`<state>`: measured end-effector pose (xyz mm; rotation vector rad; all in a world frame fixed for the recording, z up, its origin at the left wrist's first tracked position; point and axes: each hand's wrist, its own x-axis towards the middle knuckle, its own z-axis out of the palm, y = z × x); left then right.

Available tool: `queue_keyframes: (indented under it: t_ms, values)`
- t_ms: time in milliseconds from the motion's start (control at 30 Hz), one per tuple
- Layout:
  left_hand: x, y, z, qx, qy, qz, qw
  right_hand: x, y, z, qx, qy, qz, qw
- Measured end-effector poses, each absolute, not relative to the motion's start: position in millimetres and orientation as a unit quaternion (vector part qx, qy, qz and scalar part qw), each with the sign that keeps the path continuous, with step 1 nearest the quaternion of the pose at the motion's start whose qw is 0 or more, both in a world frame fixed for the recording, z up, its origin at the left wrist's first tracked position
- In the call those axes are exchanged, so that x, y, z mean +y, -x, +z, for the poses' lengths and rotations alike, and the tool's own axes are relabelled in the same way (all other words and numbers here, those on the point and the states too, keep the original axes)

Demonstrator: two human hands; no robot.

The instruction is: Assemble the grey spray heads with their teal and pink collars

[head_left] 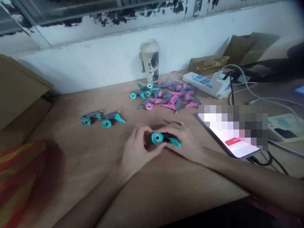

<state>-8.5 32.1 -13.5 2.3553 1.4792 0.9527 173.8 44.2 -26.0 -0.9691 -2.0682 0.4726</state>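
Between my two hands, above the near middle of the table, is a teal-and-dark plastic piece (157, 138) with a round ringed end and a fin-like tail. My left hand (137, 147) curls around its round end, thumb below and fingertips above. From the other side, my right hand (184, 137) closes on the same piece near its tail, some fingers hidden. Two similar teal-and-grey pieces (106, 123) lie side by side to the left. Farther back, a few teal pieces (133, 95) adjoin a heap of several pink-and-grey ones (174, 98).
A lidded cup (150, 63) stands against the wall behind the heap. To the right are a lit phone (223, 136), a power strip (204, 84) with cables, and a small cardboard box (207, 64). Cardboard (21, 85) and a red-yellow striped item (21, 177) border the left side.
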Motion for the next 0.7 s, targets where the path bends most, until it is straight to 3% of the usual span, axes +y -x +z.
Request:
queue_keyframes:
  t_ms: [333, 533, 700]
  values:
    - [41.4, 19.2, -5.2, 0.482, -0.818, 0.314, 0.015, 46.8, -170.7, -38.6, -0.821, 0.424, 0.150, 0.351]
    - [74.1, 68.2, 9.9, 0.588, -0.701, 0.398, -0.069, 45.4, -169.6, -39.7, -0.823, 0.449, 0.142, 0.319]
    - [85.7, 119.9, 26.8, 0.670, -0.636, 0.365, -0.118, 46.2, -169.8, -40.6, -0.830, 0.444, 0.127, 0.314]
